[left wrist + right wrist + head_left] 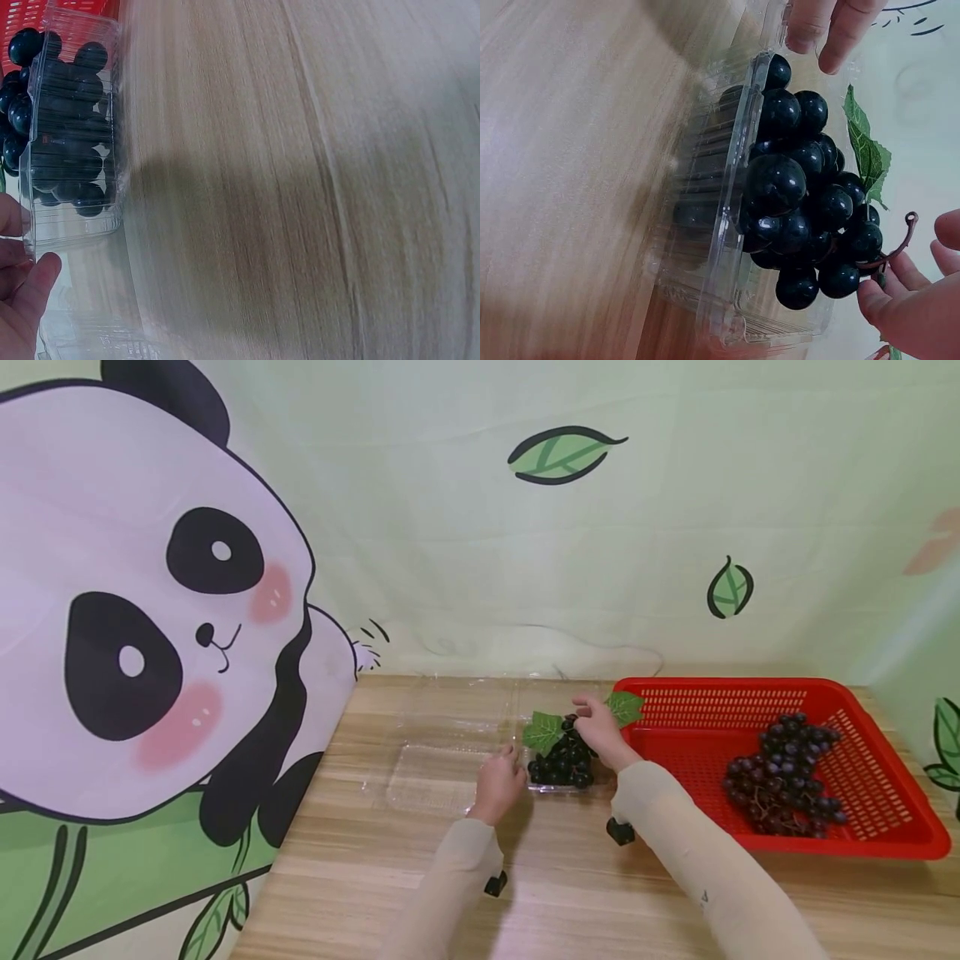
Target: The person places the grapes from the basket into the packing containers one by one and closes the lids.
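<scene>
A bunch of black grapes (562,764) sits in a clear plastic box (731,225), piled above its rim. Green leaves (542,732) stick out at the stem end. My left hand (498,785) pinches the box's rim at its left end, thumb on the outside in the left wrist view. My right hand (600,732) is at the far side of the bunch, with thumb and fingers holding it by the brown stem (900,251) in the right wrist view. Several grapes lie low inside the box, seen through its wall.
To the right stands a red perforated basket (750,682) with dark purple grapes (787,772) at its right side. Another clear plastic container (431,777) lies to the left of the filled box. Behind the wooden table (360,877) hangs a panda-printed cloth (450,527).
</scene>
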Available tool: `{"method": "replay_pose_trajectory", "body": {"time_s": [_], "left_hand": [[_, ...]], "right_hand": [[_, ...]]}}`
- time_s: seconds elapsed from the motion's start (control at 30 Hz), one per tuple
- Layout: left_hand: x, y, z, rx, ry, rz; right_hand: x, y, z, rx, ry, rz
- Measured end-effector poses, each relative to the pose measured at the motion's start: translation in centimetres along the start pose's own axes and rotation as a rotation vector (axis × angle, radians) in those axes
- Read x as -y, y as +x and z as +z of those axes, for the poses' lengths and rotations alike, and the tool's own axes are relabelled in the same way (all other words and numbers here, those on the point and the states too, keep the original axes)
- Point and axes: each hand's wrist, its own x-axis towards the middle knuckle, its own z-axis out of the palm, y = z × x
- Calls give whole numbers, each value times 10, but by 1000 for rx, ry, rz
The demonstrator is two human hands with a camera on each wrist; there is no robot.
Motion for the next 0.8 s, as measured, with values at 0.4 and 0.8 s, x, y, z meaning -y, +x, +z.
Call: {"method": "replay_pose_trajectory", "body": {"time_s": [0.4, 0.8], "left_hand": [[-1, -1, -2, -4, -3, -4], [-3, -1, -4, 36, -9, -30]], "right_hand": [[1, -3, 9, -85, 58, -6], [-1, -10, 15, -163, 135, 45]]}}
